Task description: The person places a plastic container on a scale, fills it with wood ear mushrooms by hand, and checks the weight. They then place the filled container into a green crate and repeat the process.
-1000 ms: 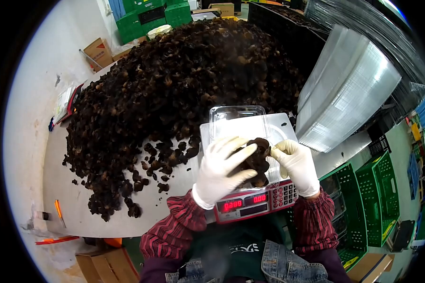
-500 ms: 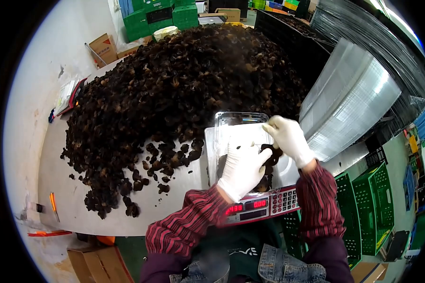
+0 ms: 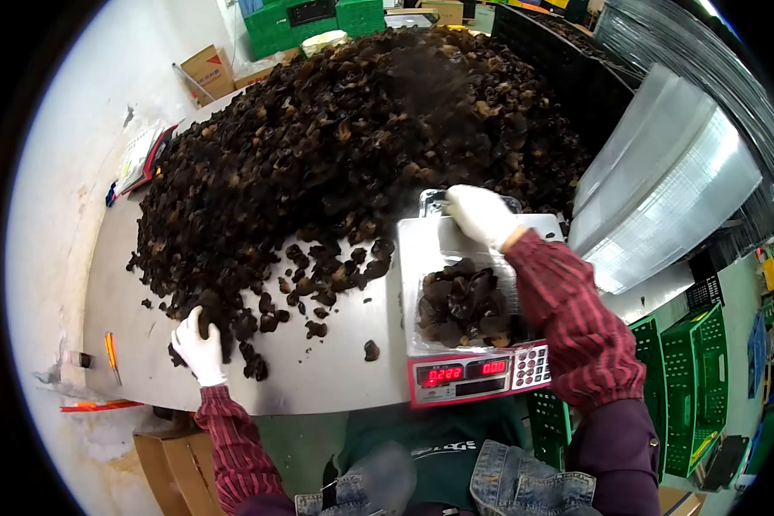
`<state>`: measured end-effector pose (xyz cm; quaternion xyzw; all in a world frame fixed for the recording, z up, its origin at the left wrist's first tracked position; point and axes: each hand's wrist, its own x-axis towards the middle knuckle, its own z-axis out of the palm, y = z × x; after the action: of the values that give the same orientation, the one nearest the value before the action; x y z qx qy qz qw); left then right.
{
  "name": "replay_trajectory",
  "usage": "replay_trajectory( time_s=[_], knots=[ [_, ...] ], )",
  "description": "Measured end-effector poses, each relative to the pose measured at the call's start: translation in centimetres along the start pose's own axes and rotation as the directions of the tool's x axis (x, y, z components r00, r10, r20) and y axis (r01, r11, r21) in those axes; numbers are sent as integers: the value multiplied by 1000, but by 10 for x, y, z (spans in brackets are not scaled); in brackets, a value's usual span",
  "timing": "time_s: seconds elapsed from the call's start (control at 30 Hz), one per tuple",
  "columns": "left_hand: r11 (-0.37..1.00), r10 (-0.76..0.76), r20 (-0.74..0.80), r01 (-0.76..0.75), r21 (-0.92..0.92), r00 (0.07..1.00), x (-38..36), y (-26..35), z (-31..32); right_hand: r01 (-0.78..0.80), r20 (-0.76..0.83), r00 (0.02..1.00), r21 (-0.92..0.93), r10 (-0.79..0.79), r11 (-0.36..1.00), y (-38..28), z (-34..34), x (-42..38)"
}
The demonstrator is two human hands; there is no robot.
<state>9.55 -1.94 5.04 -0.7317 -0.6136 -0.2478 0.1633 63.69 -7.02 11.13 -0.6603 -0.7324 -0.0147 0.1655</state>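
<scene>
A large heap of dark, crinkled pieces, like wood-ear mushroom (image 3: 344,146), covers much of the metal table. My left hand (image 3: 199,348), in a white glove, has its fingers curled round some dark pieces at the heap's lower left edge. On the red and silver scale (image 3: 482,378), with lit red digits, lies a clear plastic box (image 3: 421,340) with dark pieces (image 3: 464,301) in it. My gloved right hand (image 3: 482,215) is at the box's far end, by its raised clear lid (image 3: 432,203). Its fingertips are bent there, and what they grip is unclear.
Stacked clear plastic boxes (image 3: 671,181) stand to the right of the scale. Green crates (image 3: 697,387) are on the floor at the right. An orange-handled tool (image 3: 112,354) lies at the table's left. A cardboard box (image 3: 181,469) sits below the front edge.
My left hand has moved from the box to the heap's left edge. My right hand stays near the lid. More of the box's contents shows, and the scale's digits differ. The view has shifted.
</scene>
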Motion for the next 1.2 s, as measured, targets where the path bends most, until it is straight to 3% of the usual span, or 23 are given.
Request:
replay_trajectory(
  time_s=[0.07, 0.1, 0.13, 0.17, 0.2, 0.23, 0.3, 0.37, 0.43, 0.47, 0.5, 0.57, 0.6, 0.67, 0.7, 0.77, 0.8, 0.83, 0.9, 1.03, 1.1, 1.17, 1.2],
  knots=[
    [977, -124, 103, 103, 189, 987, -20, -73, 31, -66, -63, 995, 82, 72, 994, -10, -35, -13],
    [980, -187, 141, 195, -49, 972, -27, -99, 43, -111, -66, 991, 100, 118, 989, -18, -51, -24],
    [979, -126, 89, 138, -148, 988, -27, -116, 48, -132, -64, 988, 132, 142, 982, -31, -70, -39],
    [967, -69, 32, 74, -244, 997, -23, -125, 50, -182, 41, 983, 116, 179, 976, -38, -86, -53],
    [969, -233, 156, 243, -49, 960, -7, -82, 10, -219, 138, 970, 133, 201, 967, -36, -87, -71],
    [974, -221, 98, 225, -35, 970, 3, -58, -4, -293, 185, 945, 128, 268, 947, -44, -92, -89],
    [978, -69, -56, 56, -202, 996, 14, -25, 1, -180, -25, 982, 125, 185, 976, -50, -91, -118],
    [906, 101, -67, -120, -406, 993, 15, 37, 8, -422, -114, 887, 187, 446, 887, -54, -81, -143],
    [708, 191, 68, -90, -700, 979, 5, 97, 29, -579, -173, 741, 326, 649, 748, -63, -74, -164],
    [724, 308, 101, -164, -670, 946, 4, 126, 32, -508, -303, 764, 264, 570, 820, -53, -60, -181],
    [735, 355, 103, -209, -645, 929, 2, 149, 43, -508, -302, 764, 263, 570, 820, -60, -55, -189],
    [791, 358, 156, -210, -574, 921, 4, 184, 64, -661, -231, 615, 368, 753, 653, -76, -50, -198],
    [821, 383, 165, -253, -513, 909, 5, 195, 74, -726, -73, 539, 465, 839, 507, -82, -51, -200],
    [857, 445, 230, -338, -388, 865, 1, 213, 84, -668, -51, 611, 501, 790, 550, -87, -43, -207],
    [839, 499, 115, -446, -311, 859, -1, 218, 83, -614, -87, 652, 521, 753, 592, -91, -41, -207],
    [832, 479, 218, -360, -421, 850, -5, 214, 91, -614, 78, 593, 688, 802, 387, -93, -38, -207],
    [775, 534, 63, -458, -435, 843, -6, 210, 92, -601, 109, 574, 729, 811, 327, -96, -39, -204],
    [751, 544, 87, -438, -494, 835, -6, 203, 92, -583, 141, 561, 767, 816, 268, -97, -41, -202],
    [678, 449, 50, -304, -669, 892, 2, 190, 93, -545, 99, 581, 784, 808, 296, -91, -35, -199],
    [568, 337, 52, -159, -808, 940, 28, 201, 70, -520, 92, 601, 799, 794, 301, -88, -34, -194],
    [423, 360, -55, -216, -880, 931, 37, 240, 17, -501, 61, 628, 794, 776, 343, -84, -29, -197],
    [296, 491, -255, -434, -851, 833, 42, 288, -50, -503, 40, 631, 781, 775, 370, -83, -29, -196],
    [307, 605, -293, -557, -772, 740, 43, 307, -75, -504, 24, 642, 767, 767, 398, -84, -30, -195]
  ],
)
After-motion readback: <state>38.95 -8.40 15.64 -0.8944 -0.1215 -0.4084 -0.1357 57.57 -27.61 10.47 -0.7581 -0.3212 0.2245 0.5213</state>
